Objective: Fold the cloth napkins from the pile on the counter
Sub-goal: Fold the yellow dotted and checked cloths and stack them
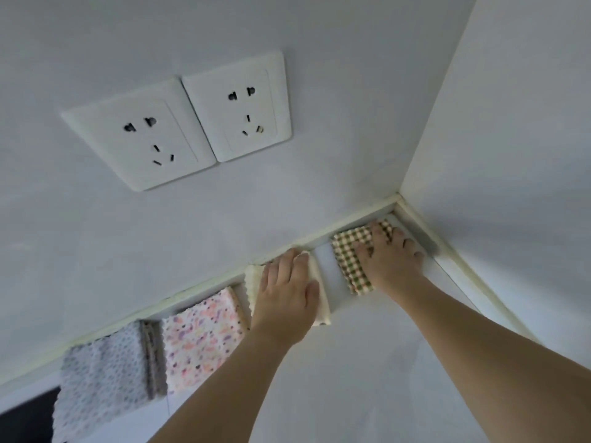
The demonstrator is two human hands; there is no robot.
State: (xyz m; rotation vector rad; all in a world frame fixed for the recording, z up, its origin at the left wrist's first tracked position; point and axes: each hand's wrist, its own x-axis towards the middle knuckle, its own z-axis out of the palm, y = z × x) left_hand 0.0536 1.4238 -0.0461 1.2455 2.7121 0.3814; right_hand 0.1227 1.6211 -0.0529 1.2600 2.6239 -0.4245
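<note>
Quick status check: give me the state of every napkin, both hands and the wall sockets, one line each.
Checked napkin: folded, flat on the counter in the corner, under the right hand.
Cream napkin: folded, flat, under the left hand.
Speckled pink napkin: folded, flat, untouched.
Grey dotted napkin: folded, flat, untouched.
Left hand: fingers straight, pressing down.
Right hand: fingers spread, pressing down.
Two wall sockets: nothing plugged in.

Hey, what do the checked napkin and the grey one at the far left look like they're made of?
Checked napkin: apparently a soft woven or waffle-textured cloth, matte, with a green, tan and cream grid and a thick folded edge. Grey napkin: seemingly plush microfibre or fleece, matte, with a bumpy dotted surface and wavy edge. The blur leaves the exact fibre open.
</note>
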